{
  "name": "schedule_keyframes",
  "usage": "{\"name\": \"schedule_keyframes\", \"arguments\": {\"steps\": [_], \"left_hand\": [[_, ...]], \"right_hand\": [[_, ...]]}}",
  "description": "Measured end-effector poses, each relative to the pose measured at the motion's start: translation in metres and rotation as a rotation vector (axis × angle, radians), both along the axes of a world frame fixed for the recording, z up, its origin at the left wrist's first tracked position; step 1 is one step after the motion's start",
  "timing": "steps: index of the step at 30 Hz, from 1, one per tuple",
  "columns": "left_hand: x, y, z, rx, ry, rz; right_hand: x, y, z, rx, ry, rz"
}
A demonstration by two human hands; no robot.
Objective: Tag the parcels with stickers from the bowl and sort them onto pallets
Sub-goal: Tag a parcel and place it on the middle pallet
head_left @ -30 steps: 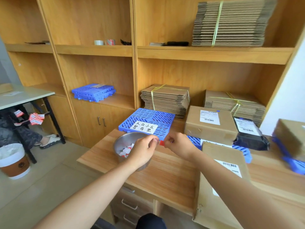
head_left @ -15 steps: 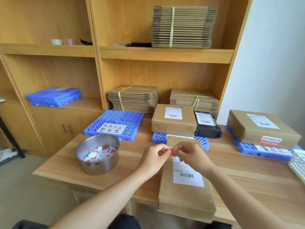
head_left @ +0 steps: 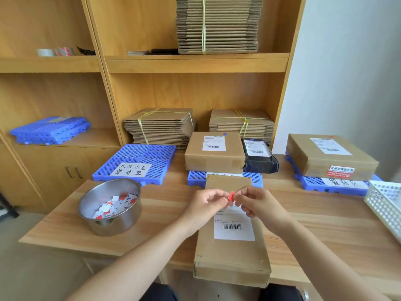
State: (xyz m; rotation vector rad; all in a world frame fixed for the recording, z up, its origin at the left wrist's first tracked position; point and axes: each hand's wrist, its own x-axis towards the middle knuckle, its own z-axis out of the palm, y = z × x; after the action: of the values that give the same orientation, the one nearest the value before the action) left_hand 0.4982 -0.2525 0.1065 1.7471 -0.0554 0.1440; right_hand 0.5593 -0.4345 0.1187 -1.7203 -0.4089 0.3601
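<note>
1. Behind, a wooden shelving unit (head_left: 195, 64) holds strapped bundles of flat cardboard (head_left: 217, 25).
2. The wooden table (head_left: 165, 205) in front of it carries three blue pallets along its far side: the left pallet (head_left: 138, 157) bears only a handwritten label, the middle pallet (head_left: 195, 177) a brown box (head_left: 212, 157) and a black bag (head_left: 259, 157), and the right pallet (head_left: 312, 183) another box (head_left: 329, 157).
3. A long parcel (head_left: 232, 253) lies flat at the near edge with its shipping label up and its far end reaching the middle pallet.
4. A steel bowl (head_left: 117, 224) stands left of it (white and red stickers (head_left: 115, 205) heaped inside).
5. The left hand (head_left: 204, 203) and right hand (head_left: 258, 203) meet over the parcel's far half, fingers curled.
6. A red sticker (head_left: 231, 195) is pinched between the thumb and forefinger tips of both hands, above the label's top edge.
</note>
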Motion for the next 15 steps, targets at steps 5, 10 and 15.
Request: {"name": "schedule_keyframes", "arguments": {"steps": [5, 10, 15], "left_hand": [[0.004, 0.008, -0.006, -0.014, 0.009, -0.032], [0.006, 0.013, -0.007, -0.037, 0.003, -0.056], [0.008, 0.015, -0.009, -0.006, 0.001, -0.041]], "right_hand": [[0.002, 0.004, -0.002, 0.000, 0.023, 0.050], [0.004, 0.008, -0.004, -0.017, 0.007, 0.100], [0.006, 0.008, -0.007, -0.026, -0.018, 0.105]]}}
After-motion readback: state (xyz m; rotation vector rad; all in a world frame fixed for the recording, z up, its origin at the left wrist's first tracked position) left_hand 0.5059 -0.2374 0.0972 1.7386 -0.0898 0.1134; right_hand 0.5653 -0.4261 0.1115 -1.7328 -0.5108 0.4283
